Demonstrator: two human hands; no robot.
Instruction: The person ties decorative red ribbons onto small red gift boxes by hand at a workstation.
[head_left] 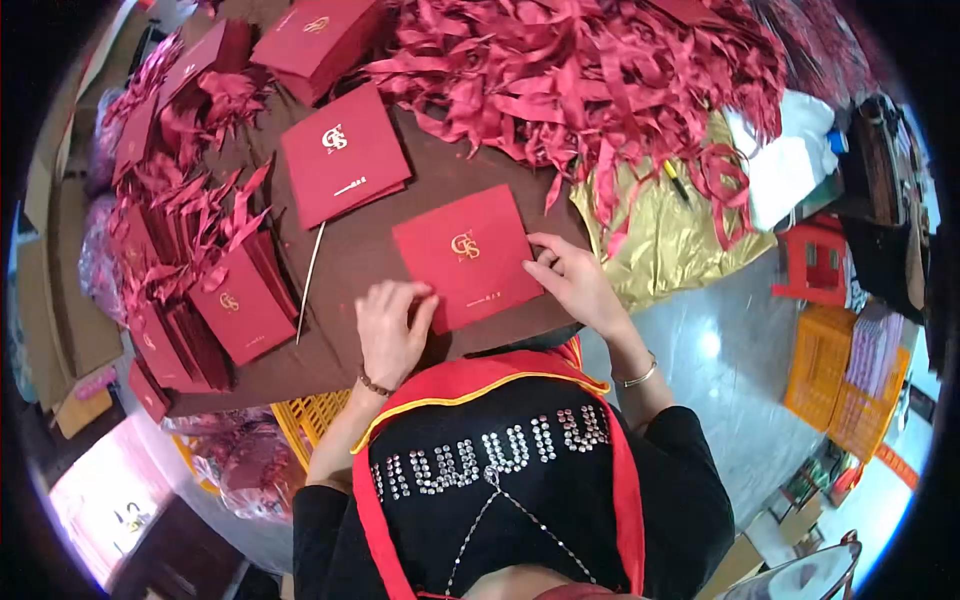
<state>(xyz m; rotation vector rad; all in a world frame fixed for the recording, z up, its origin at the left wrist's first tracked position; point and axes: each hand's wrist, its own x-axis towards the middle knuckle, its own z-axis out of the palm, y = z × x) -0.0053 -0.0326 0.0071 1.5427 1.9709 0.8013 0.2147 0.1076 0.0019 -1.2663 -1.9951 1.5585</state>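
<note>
A red card with a gold emblem [465,258] lies on the brown table [345,262] in front of me. My left hand [392,325] is at its lower left corner, thumb and fingertips curled near the edge. At its right edge, my right hand [572,275] holds the card between thumb and fingers. Behind and to the left lies another red card or small stack [345,150] with the same emblem. A thin pale stick [311,280] rests on the table left of my left hand.
Stacks of red cards with ribbons [240,300] line the left side. Another stack [320,35] is at the back. A large heap of red ribbons [580,70] covers the back right, beside gold wrapping [650,240] with a yellow-black pen [677,181]. Orange crates [825,375] stand right.
</note>
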